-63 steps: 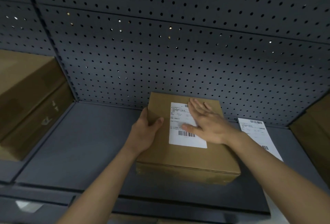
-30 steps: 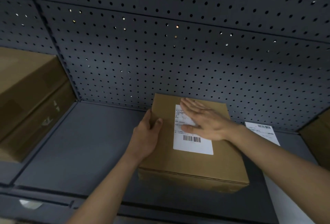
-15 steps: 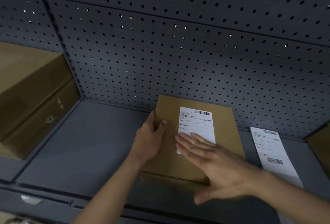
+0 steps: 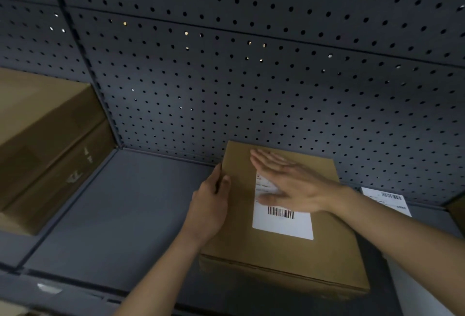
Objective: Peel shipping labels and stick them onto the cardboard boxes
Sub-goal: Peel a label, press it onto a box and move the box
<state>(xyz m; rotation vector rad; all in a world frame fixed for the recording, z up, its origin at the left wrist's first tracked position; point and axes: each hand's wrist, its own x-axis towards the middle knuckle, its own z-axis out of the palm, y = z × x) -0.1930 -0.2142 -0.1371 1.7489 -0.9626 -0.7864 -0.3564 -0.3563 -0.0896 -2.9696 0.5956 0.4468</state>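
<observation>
Cardboard box sits on the shelf, label on top. Our left hand grips its left edge, right hand lies flat on the label. We should rub firmly outward to the corners, so no bubbles.

The right hand, which half a second ago lay over the near end of the label and the box front, has swept toward the back edge of the shelf and now lies flat on the label's far half, baring the near barcode.
</observation>
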